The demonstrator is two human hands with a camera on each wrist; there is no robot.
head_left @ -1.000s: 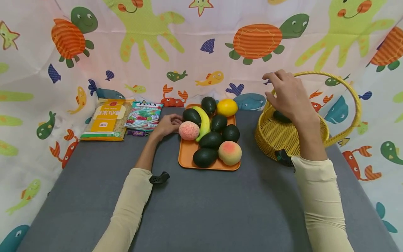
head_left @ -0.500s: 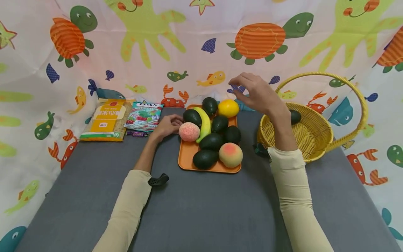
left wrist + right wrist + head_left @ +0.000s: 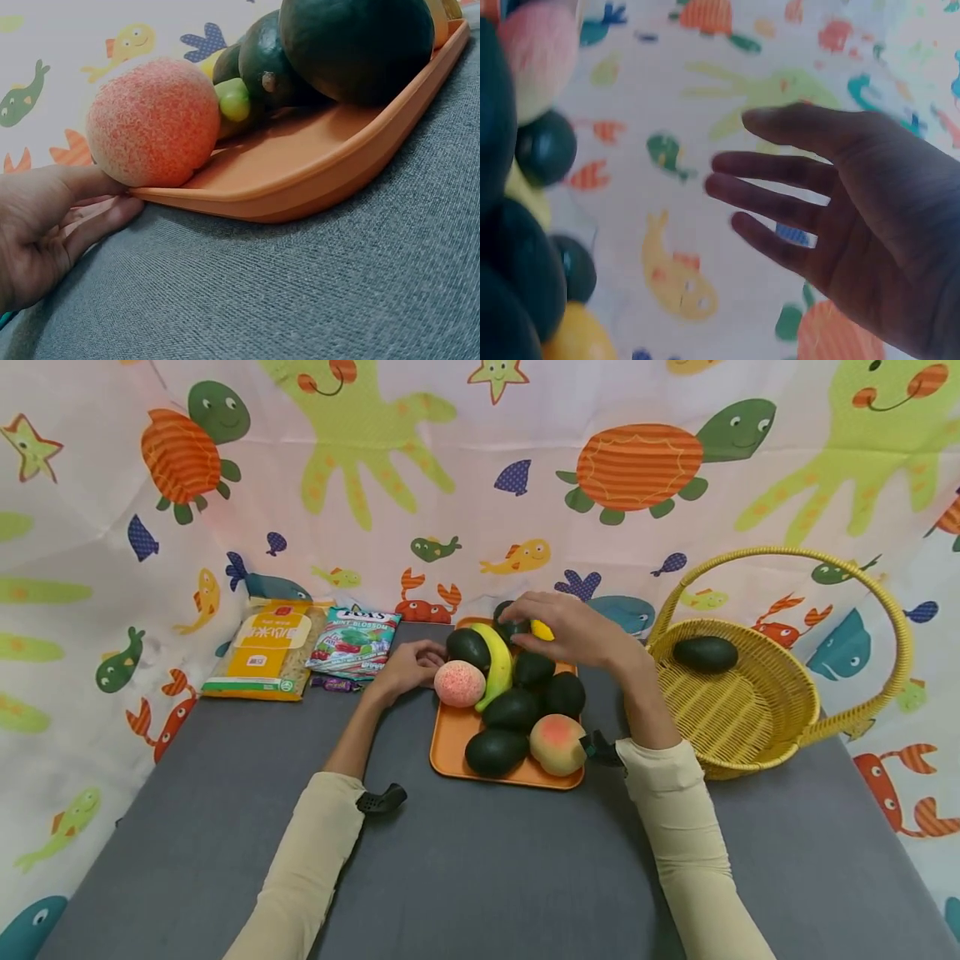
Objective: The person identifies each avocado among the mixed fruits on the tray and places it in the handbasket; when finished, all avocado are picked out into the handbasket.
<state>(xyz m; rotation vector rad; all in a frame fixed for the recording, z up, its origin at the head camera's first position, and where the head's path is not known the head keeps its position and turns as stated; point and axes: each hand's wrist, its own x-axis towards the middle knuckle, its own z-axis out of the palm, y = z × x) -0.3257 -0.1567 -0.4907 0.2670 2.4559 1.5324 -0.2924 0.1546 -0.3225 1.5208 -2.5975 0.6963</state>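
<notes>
My left hand (image 3: 408, 670) is at the left edge of the orange tray (image 3: 450, 752). In the left wrist view its fingers pinch the tray's rim beside a speckled pink peach (image 3: 154, 124). The tray carries several dark green avocados (image 3: 497, 753), a banana (image 3: 498, 668), a yellow-orange peach (image 3: 557, 745) and a lemon (image 3: 542, 630), partly hidden. Above the tray's back right part hovers my right hand (image 3: 573, 628), fingers spread and holding nothing. The right wrist view shows it apart from the fruit.
On the right stands a yellow wicker basket (image 3: 738, 760) with a tall handle, and one avocado (image 3: 705, 654) lies inside. A yellow food bag (image 3: 262, 652), a candy bag (image 3: 354, 643) and a small purple packet (image 3: 335, 683) lie at the back left. A printed cloth (image 3: 465, 485) hangs behind.
My right hand has moved left, from above the basket to above the tray. My left hand has stayed at the tray's edge. The view has shifted slightly.
</notes>
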